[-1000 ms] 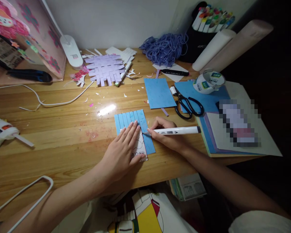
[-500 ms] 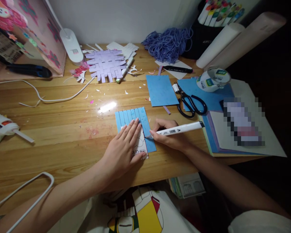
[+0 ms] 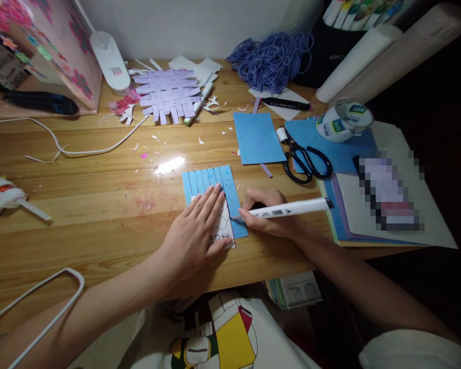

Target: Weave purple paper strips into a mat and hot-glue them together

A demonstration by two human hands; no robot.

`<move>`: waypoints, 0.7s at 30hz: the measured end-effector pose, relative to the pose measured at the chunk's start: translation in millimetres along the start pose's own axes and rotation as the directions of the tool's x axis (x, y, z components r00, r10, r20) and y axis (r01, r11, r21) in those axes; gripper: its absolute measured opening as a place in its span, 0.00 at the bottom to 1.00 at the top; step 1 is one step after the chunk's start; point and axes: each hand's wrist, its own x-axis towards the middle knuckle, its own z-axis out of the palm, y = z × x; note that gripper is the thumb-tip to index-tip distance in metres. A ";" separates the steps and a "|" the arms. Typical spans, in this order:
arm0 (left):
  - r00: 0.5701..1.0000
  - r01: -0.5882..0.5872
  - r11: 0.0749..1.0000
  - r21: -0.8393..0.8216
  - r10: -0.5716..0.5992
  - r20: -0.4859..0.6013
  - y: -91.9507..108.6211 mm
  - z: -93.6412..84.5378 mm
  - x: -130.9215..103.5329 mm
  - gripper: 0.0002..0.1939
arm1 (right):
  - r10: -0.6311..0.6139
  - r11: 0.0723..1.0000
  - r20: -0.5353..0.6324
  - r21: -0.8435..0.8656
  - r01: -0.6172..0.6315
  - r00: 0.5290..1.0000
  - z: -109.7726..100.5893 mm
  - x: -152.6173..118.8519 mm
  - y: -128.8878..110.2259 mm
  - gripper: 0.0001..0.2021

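Note:
My left hand (image 3: 195, 225) lies flat, fingers stretched out, pressing a white card with printed drawings (image 3: 221, 237) onto a sheet of blue paper (image 3: 239, 223). Dark parallel lines run down the blue paper to the left of the card's right edge. In my right hand (image 3: 267, 212) is a white marker (image 3: 295, 207), pinched near its tip and leaning to the right. Its tip touches the blue paper beside the card's right edge. The palm hides much of the card and part of the lines.
Black-handled scissors (image 3: 307, 161) lie beside another blue square (image 3: 258, 138). Behind are a woven purple paper piece (image 3: 168, 95), blue-purple cord (image 3: 271, 61) and tape rolls (image 3: 343, 122). A phone (image 3: 390, 192) rests on stacked paper (image 3: 355, 210) at right; a glue gun (image 3: 3, 197) lies left.
The view has shifted slightly. The marker's tip stays beside the card's edge, and its back end has swung a little lower. My left hand still holds the card down.

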 end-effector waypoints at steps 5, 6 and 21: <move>1.000 0.002 1.000 0.000 -0.002 0.006 0.6 0.1 0.2 0.39 | -0.008 1.000 0.039 0.009 0.008 0.999 -1.8 -0.5 0.2 0.10; 1.000 -0.001 1.000 0.000 0.001 0.003 0.6 0.4 0.2 0.39 | -0.015 1.000 0.047 0.005 0.015 0.999 -1.8 -0.5 0.5 0.10; 1.000 -0.014 0.999 0.029 0.014 0.001 0.1 1.4 -0.3 0.39 | -0.123 0.991 0.181 0.078 0.110 0.976 -0.3 -0.5 -2.0 0.09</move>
